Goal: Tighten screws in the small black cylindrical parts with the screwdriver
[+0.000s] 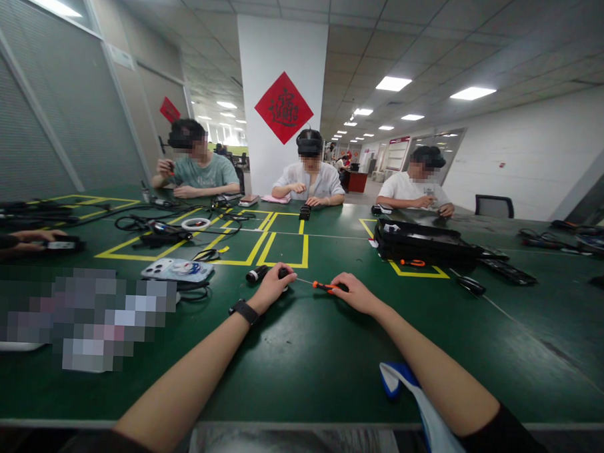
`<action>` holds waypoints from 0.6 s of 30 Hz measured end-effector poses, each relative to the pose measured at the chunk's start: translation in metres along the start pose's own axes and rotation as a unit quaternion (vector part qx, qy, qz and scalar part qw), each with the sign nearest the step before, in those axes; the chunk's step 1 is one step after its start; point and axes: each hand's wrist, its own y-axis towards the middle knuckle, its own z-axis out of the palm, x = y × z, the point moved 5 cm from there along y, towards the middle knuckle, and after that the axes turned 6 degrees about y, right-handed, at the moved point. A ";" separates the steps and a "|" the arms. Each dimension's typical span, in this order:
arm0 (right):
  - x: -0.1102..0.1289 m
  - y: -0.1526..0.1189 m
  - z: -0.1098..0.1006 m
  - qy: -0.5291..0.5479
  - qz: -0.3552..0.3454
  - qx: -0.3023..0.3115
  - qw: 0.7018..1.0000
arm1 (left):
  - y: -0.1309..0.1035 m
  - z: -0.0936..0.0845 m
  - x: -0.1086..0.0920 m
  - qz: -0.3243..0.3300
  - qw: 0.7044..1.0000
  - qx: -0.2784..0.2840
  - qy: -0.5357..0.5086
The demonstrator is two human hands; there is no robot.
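My right hand (356,294) is closed around the handle of an orange-and-black screwdriver (323,286). Its thin metal shaft points left, and its tip reaches my left hand (273,287). The fingers of that left hand are pinched on a small black part (282,273), mostly covered by the fingers, so its kind is unclear. Whether the screwdriver tip touches this part I cannot tell. Just left of my left hand, a short black cylinder (256,274) with a pale end lies on the green table (296,360).
A phone (177,269) and cables lie left. Black trays (421,242) are stacked at right, an orange-handled tool (412,263) before them. A blue-and-white cloth strap (415,392) crosses the near edge by my right forearm. Several people sit around; one's hand (38,237) shows far left.
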 end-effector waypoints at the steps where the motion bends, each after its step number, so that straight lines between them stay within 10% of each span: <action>1: 0.000 0.000 0.000 -0.002 -0.002 -0.001 1.000 | 0.000 0.000 0.000 0.000 1.000 0.002 -0.001; 18: 0.000 -0.001 0.000 -0.006 -0.012 -0.014 1.000 | 0.001 0.001 0.003 0.012 1.000 0.001 0.007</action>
